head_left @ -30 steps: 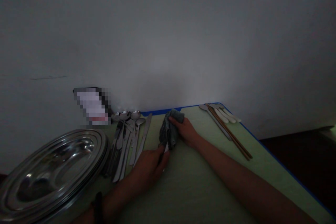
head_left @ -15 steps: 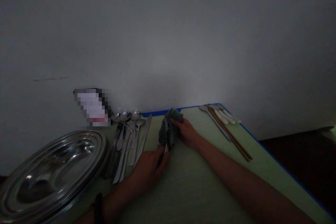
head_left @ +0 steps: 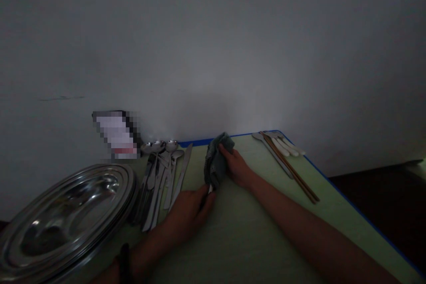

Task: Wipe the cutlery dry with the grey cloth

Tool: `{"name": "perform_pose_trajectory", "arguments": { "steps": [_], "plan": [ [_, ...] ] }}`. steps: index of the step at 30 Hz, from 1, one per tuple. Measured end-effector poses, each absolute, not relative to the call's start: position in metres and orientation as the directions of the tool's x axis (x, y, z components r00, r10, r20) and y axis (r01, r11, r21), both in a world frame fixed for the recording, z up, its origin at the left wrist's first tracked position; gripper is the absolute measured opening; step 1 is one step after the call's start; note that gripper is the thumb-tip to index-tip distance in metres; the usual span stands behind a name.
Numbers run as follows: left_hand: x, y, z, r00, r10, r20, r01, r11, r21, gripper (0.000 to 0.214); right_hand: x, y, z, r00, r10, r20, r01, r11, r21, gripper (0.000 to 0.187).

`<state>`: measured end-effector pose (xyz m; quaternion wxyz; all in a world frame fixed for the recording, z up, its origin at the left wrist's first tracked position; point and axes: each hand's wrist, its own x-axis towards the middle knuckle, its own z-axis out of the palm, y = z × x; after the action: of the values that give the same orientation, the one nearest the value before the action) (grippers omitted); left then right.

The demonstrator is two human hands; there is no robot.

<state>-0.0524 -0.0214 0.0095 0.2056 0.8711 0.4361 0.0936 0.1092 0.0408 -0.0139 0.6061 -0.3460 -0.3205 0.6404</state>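
Observation:
My left hand (head_left: 191,211) is closed around the handle of a piece of cutlery (head_left: 210,189); a short shiny stretch shows between its fingers and the cloth. The upper part is covered, so I cannot tell whether it is a spoon, fork or knife. Folded over that part is a grey-green cloth (head_left: 218,159), pinched by my right hand (head_left: 238,167) with the thumb on its near face. Both hands are above the middle of the pale green table (head_left: 239,235). Just left of them lies a table knife (head_left: 182,175), beside a pile of metal spoons and knives (head_left: 159,186).
A stack of oval, divided metal plates (head_left: 128,186) fills the left front. Behind it a phone (head_left: 116,135), blurred out, leans on the wall (head_left: 213,53). At the right lie wooden chopsticks (head_left: 293,171), a metal utensil (head_left: 274,157) and several white-handled pieces (head_left: 289,145).
My right hand and the cloth have shifted slightly up and to the right along the piece of cutlery. My left hand has barely moved. The things on the table lie as before.

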Motion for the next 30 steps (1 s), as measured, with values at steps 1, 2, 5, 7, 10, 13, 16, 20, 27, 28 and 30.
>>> {"name": "perform_pose_trajectory", "arguments": {
  "steps": [1, 2, 5, 7, 10, 13, 16, 20, 27, 28, 30],
  "plan": [
    [-0.052, -0.021, 0.009, 0.604, 0.797, -0.015, 0.721, -0.538, 0.436, 0.028, 0.109, 0.04, -0.013, -0.024, 0.997, -0.069, -0.566, -0.07, -0.822, 0.033],
    [-0.052, -0.021, 0.009, 0.606, 0.795, -0.015, 0.721, -0.541, 0.433, 0.028, 0.109, 0.04, -0.012, -0.03, 0.997, -0.077, -0.577, -0.08, -0.813, 0.034],
    [-0.052, -0.021, 0.009, 0.616, 0.788, -0.012, 0.714, -0.552, 0.432, 0.028, 0.109, 0.039, -0.008, -0.06, 0.995, -0.076, -0.604, -0.097, -0.791, 0.038],
    [-0.052, -0.022, 0.01, 0.619, 0.786, -0.01, 0.709, -0.553, 0.438, 0.028, 0.109, 0.038, -0.008, -0.055, 0.996, -0.073, -0.599, -0.092, -0.796, 0.038],
    [-0.052, -0.022, 0.012, 0.62, 0.785, -0.016, 0.706, -0.549, 0.447, 0.028, 0.109, 0.039, -0.009, -0.033, 0.996, -0.078, -0.558, -0.083, -0.826, 0.034],
    [-0.052, -0.022, 0.012, 0.622, 0.783, -0.015, 0.708, -0.553, 0.439, 0.028, 0.11, 0.04, -0.012, -0.024, 0.998, -0.06, -0.499, -0.064, -0.864, 0.03],
    [-0.052, -0.022, 0.011, 0.617, 0.787, -0.013, 0.718, -0.556, 0.418, 0.028, 0.112, 0.039, -0.011, -0.038, 0.999, -0.013, -0.419, -0.028, -0.908, 0.027],
    [-0.052, -0.022, 0.011, 0.62, 0.785, -0.022, 0.72, -0.557, 0.412, 0.029, 0.113, 0.036, -0.006, -0.099, 0.995, -0.012, -0.45, -0.055, -0.891, 0.025],
    [-0.051, -0.022, 0.012, 0.619, 0.784, -0.05, 0.726, -0.547, 0.416, 0.03, 0.113, 0.035, -0.003, -0.053, 0.998, -0.038, -0.499, -0.06, -0.865, 0.032],
    [-0.051, -0.022, 0.012, 0.62, 0.783, -0.054, 0.726, -0.546, 0.418, 0.029, 0.113, 0.035, -0.003, -0.056, 0.997, -0.044, -0.504, -0.066, -0.861, 0.032],
    [-0.051, -0.022, 0.012, 0.621, 0.782, -0.054, 0.723, -0.545, 0.424, 0.029, 0.113, 0.036, -0.003, -0.057, 0.997, -0.045, -0.509, -0.067, -0.858, 0.03]
  ]
}}
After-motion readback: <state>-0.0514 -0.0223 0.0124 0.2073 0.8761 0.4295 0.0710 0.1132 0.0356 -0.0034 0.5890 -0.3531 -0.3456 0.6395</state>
